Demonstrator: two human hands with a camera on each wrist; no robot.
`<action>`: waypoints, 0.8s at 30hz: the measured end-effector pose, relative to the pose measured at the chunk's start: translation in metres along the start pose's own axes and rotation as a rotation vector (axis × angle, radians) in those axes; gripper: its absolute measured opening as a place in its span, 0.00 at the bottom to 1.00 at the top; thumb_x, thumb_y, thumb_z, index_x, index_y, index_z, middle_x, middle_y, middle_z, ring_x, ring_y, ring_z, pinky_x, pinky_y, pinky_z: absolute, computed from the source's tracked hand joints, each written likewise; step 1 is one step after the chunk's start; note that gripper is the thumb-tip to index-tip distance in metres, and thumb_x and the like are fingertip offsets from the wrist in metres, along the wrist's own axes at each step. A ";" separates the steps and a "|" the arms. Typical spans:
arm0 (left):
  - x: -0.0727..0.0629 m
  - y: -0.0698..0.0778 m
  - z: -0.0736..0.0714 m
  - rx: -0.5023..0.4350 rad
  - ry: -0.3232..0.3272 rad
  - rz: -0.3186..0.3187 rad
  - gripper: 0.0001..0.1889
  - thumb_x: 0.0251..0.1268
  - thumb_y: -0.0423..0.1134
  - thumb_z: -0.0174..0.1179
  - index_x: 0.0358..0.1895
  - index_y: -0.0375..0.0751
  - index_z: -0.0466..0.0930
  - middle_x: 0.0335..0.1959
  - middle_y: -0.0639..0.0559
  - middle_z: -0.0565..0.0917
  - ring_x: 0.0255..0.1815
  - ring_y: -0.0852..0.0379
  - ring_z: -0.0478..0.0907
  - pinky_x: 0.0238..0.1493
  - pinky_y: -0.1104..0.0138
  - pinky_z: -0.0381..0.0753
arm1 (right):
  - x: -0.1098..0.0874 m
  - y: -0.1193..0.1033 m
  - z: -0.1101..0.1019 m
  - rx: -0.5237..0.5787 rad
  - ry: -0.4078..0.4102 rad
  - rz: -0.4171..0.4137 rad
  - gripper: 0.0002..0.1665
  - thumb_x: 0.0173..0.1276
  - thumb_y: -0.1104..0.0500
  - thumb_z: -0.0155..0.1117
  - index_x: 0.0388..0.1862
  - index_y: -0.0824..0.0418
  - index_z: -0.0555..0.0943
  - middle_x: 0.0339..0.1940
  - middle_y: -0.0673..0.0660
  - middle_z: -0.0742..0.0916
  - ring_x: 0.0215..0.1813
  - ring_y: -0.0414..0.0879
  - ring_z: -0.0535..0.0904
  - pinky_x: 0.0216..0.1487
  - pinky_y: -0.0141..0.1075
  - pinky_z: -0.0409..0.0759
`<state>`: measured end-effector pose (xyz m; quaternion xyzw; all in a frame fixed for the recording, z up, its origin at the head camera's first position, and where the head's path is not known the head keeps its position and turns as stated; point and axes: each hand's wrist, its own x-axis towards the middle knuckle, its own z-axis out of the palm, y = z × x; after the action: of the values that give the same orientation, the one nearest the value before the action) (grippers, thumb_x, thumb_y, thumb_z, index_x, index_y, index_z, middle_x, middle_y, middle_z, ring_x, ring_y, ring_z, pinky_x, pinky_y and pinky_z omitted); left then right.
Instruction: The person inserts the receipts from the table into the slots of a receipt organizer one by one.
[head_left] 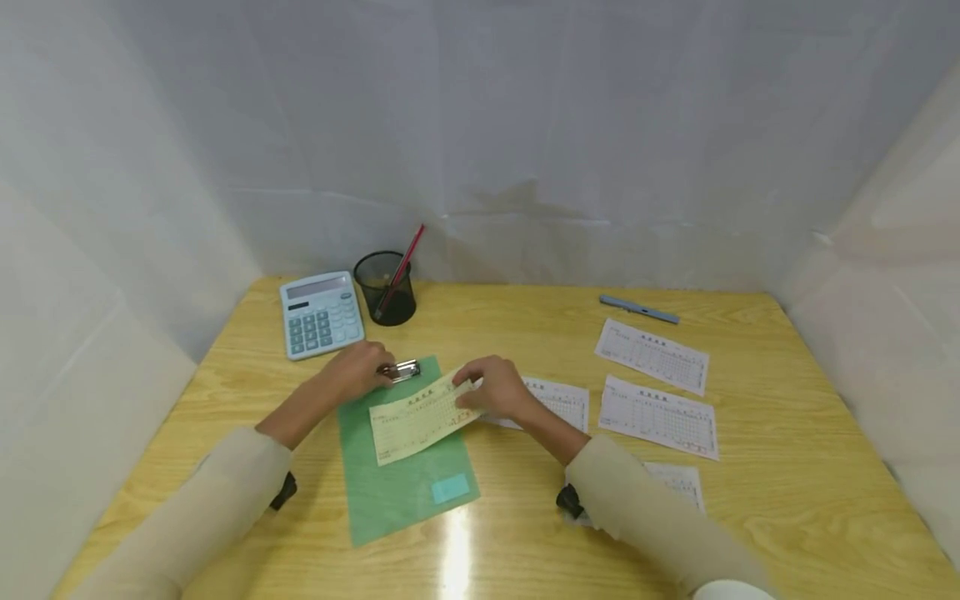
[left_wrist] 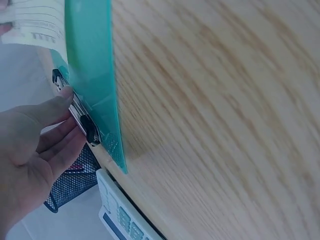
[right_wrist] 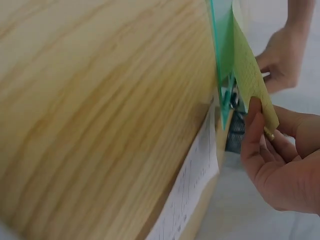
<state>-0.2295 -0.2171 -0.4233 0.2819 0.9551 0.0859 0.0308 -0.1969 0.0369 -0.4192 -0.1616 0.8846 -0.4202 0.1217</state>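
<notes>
A translucent green clipboard (head_left: 408,508) lies on the table, a light blue label near its lower edge. At its top edge my left hand (head_left: 358,372) grips the metal clip (head_left: 406,371); the left wrist view shows the thumb on top of the clip (left_wrist: 76,106) and the fingers beneath. My right hand (head_left: 497,390) pinches the right end of a pale yellow printed form (head_left: 412,427). This form hangs slanted over the board, its upper edge just below the clip. From the right wrist view, the form (right_wrist: 250,75) stands angled away from the board's surface.
Behind my left hand are a light blue calculator (head_left: 322,315) and a black mesh pen cup (head_left: 396,305) with a red pencil. White printed forms (head_left: 660,417) lie at the right, one partly under my right forearm. A blue-grey pen-like stick (head_left: 639,309) lies behind them.
</notes>
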 end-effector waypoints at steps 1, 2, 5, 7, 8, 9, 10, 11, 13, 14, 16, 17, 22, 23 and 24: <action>-0.001 0.000 0.000 0.002 0.002 0.008 0.06 0.52 0.38 0.69 0.30 0.40 0.83 0.26 0.53 0.79 0.27 0.60 0.72 0.31 0.65 0.73 | 0.002 -0.002 0.005 -0.014 -0.002 0.005 0.13 0.53 0.64 0.73 0.40 0.60 0.86 0.44 0.58 0.86 0.45 0.48 0.78 0.37 0.33 0.78; -0.001 0.000 0.000 0.008 0.005 0.017 0.06 0.52 0.37 0.69 0.31 0.40 0.83 0.26 0.52 0.79 0.27 0.60 0.72 0.30 0.65 0.73 | 0.005 -0.004 0.009 -0.029 -0.005 0.012 0.13 0.53 0.63 0.73 0.40 0.60 0.86 0.44 0.57 0.86 0.46 0.48 0.78 0.40 0.34 0.78; -0.002 0.000 0.001 0.029 0.018 0.054 0.06 0.52 0.37 0.69 0.31 0.39 0.83 0.26 0.51 0.79 0.27 0.59 0.72 0.30 0.66 0.73 | 0.011 -0.009 0.020 -0.074 -0.013 0.021 0.13 0.54 0.62 0.72 0.40 0.59 0.86 0.44 0.56 0.86 0.46 0.47 0.79 0.46 0.37 0.78; -0.002 0.000 0.002 0.044 0.027 0.078 0.05 0.53 0.36 0.68 0.31 0.39 0.84 0.26 0.50 0.80 0.27 0.59 0.73 0.31 0.65 0.74 | 0.015 -0.011 0.026 -0.096 -0.019 0.018 0.13 0.54 0.62 0.72 0.40 0.59 0.86 0.44 0.56 0.87 0.46 0.47 0.79 0.47 0.38 0.78; -0.001 0.000 0.003 0.054 0.030 0.086 0.05 0.53 0.36 0.68 0.31 0.38 0.84 0.27 0.50 0.80 0.28 0.58 0.74 0.31 0.65 0.75 | 0.017 -0.011 0.029 -0.108 -0.020 0.012 0.13 0.54 0.62 0.73 0.40 0.59 0.86 0.44 0.56 0.87 0.46 0.48 0.80 0.47 0.38 0.78; -0.001 0.001 0.003 0.067 0.029 0.094 0.05 0.53 0.36 0.67 0.32 0.38 0.85 0.27 0.50 0.80 0.28 0.58 0.74 0.31 0.65 0.76 | 0.018 -0.012 0.031 -0.117 -0.022 0.009 0.13 0.54 0.63 0.72 0.41 0.60 0.86 0.44 0.56 0.87 0.46 0.48 0.80 0.48 0.38 0.79; -0.001 0.001 0.004 0.081 0.030 0.104 0.05 0.54 0.36 0.67 0.32 0.38 0.85 0.27 0.50 0.80 0.28 0.58 0.74 0.31 0.65 0.76 | 0.020 -0.012 0.032 -0.124 -0.023 0.007 0.14 0.54 0.63 0.72 0.41 0.60 0.86 0.45 0.57 0.87 0.48 0.49 0.81 0.49 0.39 0.79; -0.001 0.002 0.004 0.086 0.029 0.104 0.05 0.55 0.36 0.66 0.33 0.38 0.85 0.27 0.50 0.79 0.28 0.57 0.74 0.32 0.65 0.76 | 0.021 -0.012 0.033 -0.135 -0.024 0.010 0.14 0.54 0.63 0.72 0.42 0.61 0.85 0.46 0.57 0.87 0.49 0.50 0.81 0.51 0.40 0.79; -0.001 0.004 0.005 0.104 0.025 0.103 0.05 0.56 0.36 0.65 0.33 0.37 0.85 0.27 0.49 0.79 0.27 0.57 0.74 0.31 0.64 0.76 | 0.024 -0.013 0.035 -0.157 -0.024 0.024 0.15 0.54 0.63 0.72 0.43 0.61 0.85 0.49 0.58 0.86 0.54 0.51 0.80 0.56 0.41 0.78; -0.001 0.005 0.005 0.116 0.024 0.101 0.05 0.57 0.36 0.65 0.33 0.37 0.85 0.27 0.49 0.78 0.27 0.57 0.74 0.31 0.64 0.76 | 0.025 -0.013 0.036 -0.163 -0.026 0.034 0.15 0.55 0.63 0.71 0.44 0.60 0.85 0.51 0.58 0.86 0.56 0.51 0.79 0.58 0.42 0.77; -0.002 0.007 0.004 0.138 0.025 0.098 0.05 0.58 0.36 0.64 0.32 0.37 0.84 0.26 0.49 0.77 0.25 0.57 0.74 0.30 0.64 0.76 | 0.027 -0.014 0.037 -0.178 -0.027 0.052 0.16 0.55 0.64 0.71 0.45 0.60 0.85 0.51 0.58 0.86 0.58 0.51 0.79 0.59 0.42 0.76; -0.002 0.007 0.004 0.141 0.028 0.094 0.05 0.58 0.36 0.64 0.31 0.37 0.84 0.26 0.49 0.77 0.25 0.57 0.74 0.29 0.64 0.76 | 0.028 -0.015 0.037 -0.183 -0.027 0.059 0.16 0.55 0.64 0.71 0.45 0.60 0.84 0.51 0.57 0.86 0.58 0.51 0.78 0.58 0.41 0.77; -0.006 0.009 0.006 0.173 0.065 0.108 0.05 0.60 0.34 0.62 0.30 0.36 0.84 0.25 0.47 0.77 0.25 0.56 0.74 0.27 0.65 0.75 | 0.033 -0.018 0.040 -0.192 -0.030 0.098 0.16 0.57 0.63 0.70 0.46 0.59 0.84 0.52 0.56 0.85 0.57 0.49 0.78 0.54 0.37 0.79; -0.007 0.009 0.007 0.179 0.068 0.109 0.05 0.61 0.33 0.61 0.30 0.35 0.84 0.26 0.47 0.77 0.25 0.55 0.74 0.26 0.66 0.75 | 0.034 -0.018 0.041 -0.193 -0.030 0.109 0.16 0.57 0.63 0.70 0.46 0.59 0.84 0.52 0.56 0.85 0.58 0.49 0.78 0.55 0.37 0.79; -0.007 0.008 0.008 0.190 0.074 0.113 0.05 0.61 0.32 0.61 0.29 0.35 0.83 0.26 0.46 0.77 0.25 0.55 0.74 0.26 0.66 0.74 | 0.035 -0.019 0.042 -0.203 -0.031 0.116 0.16 0.57 0.63 0.70 0.46 0.59 0.84 0.52 0.55 0.85 0.59 0.48 0.77 0.55 0.37 0.79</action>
<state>-0.2183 -0.2131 -0.4295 0.3336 0.9420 0.0071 -0.0363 -0.2106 -0.0173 -0.4327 -0.1284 0.9284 -0.3182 0.1424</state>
